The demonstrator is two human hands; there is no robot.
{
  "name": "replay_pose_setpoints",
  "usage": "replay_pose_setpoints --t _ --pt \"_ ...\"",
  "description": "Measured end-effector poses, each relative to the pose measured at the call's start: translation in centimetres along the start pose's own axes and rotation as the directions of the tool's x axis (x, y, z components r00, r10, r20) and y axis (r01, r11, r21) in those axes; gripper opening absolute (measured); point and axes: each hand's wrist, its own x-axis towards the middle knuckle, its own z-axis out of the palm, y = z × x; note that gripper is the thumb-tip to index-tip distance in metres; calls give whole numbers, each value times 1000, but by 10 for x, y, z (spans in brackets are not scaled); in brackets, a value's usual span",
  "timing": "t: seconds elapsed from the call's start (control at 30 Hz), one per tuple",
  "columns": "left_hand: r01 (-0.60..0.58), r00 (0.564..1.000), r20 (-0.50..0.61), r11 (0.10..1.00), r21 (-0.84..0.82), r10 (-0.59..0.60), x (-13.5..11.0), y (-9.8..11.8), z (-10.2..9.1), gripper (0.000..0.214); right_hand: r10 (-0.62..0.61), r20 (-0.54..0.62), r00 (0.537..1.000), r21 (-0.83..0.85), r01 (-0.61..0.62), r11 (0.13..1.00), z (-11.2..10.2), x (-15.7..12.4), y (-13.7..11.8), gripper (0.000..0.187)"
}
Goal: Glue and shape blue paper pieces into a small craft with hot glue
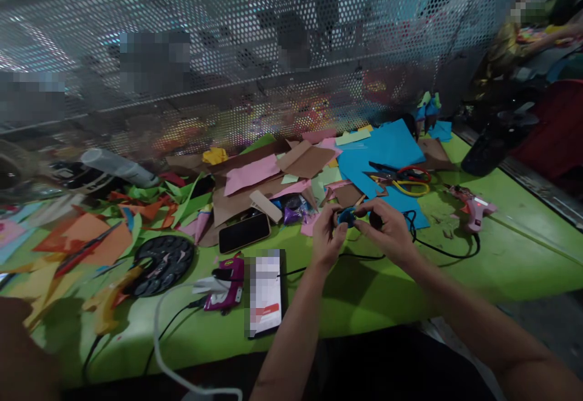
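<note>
My left hand (pixel 327 231) and my right hand (pixel 385 226) meet above the green table (pixel 501 255), fingers pinched together on a small blue paper piece (pixel 347 216) held between them. A dark bit shows by my right fingers; I cannot make out what it is. Just behind the hands lie a blue paper sheet (pixel 382 146) and scissors with red and yellow handles (pixel 407 180).
A pink glue gun (pixel 471 206) with a black cord lies to the right. Two phones (pixel 243 233) (pixel 265 291), a purple device (pixel 228 285), a round black tray (pixel 161 264) and scattered coloured paper scraps lie at left. A perforated metal screen (pixel 273 54) stands behind. Another person sits at far right.
</note>
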Motion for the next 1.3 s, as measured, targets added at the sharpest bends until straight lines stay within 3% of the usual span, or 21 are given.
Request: replay_pose_setpoints --t 0.63,0.97,1.3 --pt "-43 998 -30 995 92 46 -1 2 0 43 -33 10 999 -55 33 998 -1 -2 -3 8" --pt "-153 988 13 949 275 156 -2 -1 -2 44 110 20 994 -93 -108 990 1 -1 -4 14" --pt "-255 964 16 908 333 265 -1 -5 1 44 61 -6 998 -158 -61 986 -2 0 -9 4"
